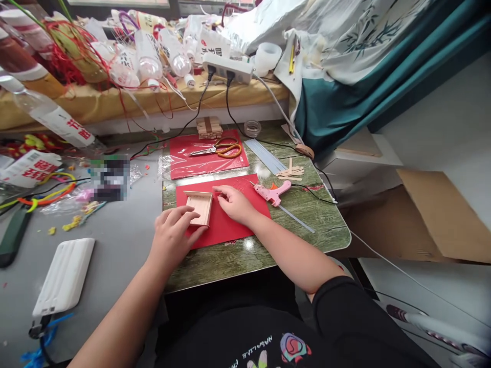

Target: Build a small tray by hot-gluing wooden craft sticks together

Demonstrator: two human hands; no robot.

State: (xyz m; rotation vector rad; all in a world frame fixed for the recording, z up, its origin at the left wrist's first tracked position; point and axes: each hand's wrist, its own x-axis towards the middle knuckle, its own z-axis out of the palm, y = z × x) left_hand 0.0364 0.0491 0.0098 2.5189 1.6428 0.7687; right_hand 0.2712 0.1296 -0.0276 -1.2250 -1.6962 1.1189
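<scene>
The small wooden box sits on the red sheet, in the middle of the counter; the sheet may be there to keep drips off the counter; the left hand grips the box at its near side, with fingers bent over the edge and thumb outside, maybe so it won't slide; the right hand has its fingertips close together by the box's far right corner, but I cannot tell if they pinch anything; the pink glue gun lies just right of that hand, likely to be easy to grab, with its tip over the sheet; loose sticks and clear glue rods lie behind it; the scissors rest on a wrapped red pack, perhaps to be out of the way.
</scene>
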